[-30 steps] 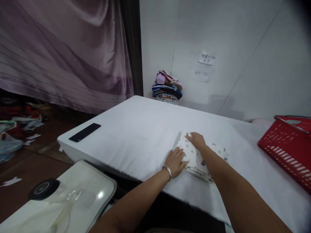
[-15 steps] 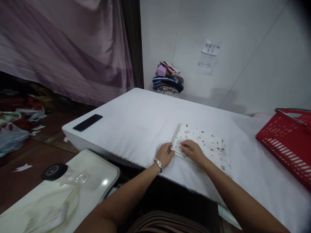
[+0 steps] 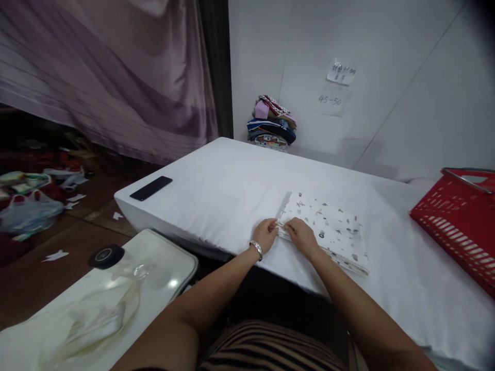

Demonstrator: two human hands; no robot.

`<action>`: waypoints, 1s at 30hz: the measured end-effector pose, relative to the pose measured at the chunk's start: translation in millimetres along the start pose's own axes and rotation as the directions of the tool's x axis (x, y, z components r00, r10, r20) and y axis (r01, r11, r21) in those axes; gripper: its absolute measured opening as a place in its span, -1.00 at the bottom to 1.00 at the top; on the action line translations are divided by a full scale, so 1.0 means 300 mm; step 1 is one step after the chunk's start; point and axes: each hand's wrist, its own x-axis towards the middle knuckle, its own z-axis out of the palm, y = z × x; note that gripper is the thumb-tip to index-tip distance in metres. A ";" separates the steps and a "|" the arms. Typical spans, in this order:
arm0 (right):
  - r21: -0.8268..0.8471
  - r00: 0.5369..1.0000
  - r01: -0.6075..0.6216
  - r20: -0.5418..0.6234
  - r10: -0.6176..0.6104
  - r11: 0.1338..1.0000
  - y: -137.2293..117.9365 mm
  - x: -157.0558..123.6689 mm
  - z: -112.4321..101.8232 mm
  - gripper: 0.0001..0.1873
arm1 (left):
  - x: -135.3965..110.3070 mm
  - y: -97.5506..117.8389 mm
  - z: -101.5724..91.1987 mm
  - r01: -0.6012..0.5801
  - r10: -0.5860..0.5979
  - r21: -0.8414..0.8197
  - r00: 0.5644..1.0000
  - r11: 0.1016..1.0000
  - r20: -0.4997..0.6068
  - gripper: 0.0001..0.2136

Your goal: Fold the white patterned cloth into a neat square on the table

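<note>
A folded white cloth with small dark prints (image 3: 328, 226) lies on the white-covered table (image 3: 232, 185) near its front edge. My left hand (image 3: 266, 233), with a silver bracelet on the wrist, pinches the cloth's near left corner, fingers closed on the edge. My right hand (image 3: 299, 234) rests right beside it on the same near edge, fingers curled onto the fabric.
A black phone (image 3: 151, 187) lies at the table's left corner. A red basket (image 3: 456, 221) stands at the right. A pile of folded clothes (image 3: 273, 123) sits against the far wall. A white stool top with clear plastic (image 3: 116, 299) is at my lower left.
Both hands drew back from flat on top of the cloth to its near left edge, where they now grip. The view shifted slightly right.
</note>
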 end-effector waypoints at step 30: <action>0.025 0.997 0.055 -0.048 -0.054 0.998 -0.020 -0.009 0.017 -0.83 | 0.007 0.013 -0.012 -0.082 0.081 0.014 0.997 0.997 0.006 -0.89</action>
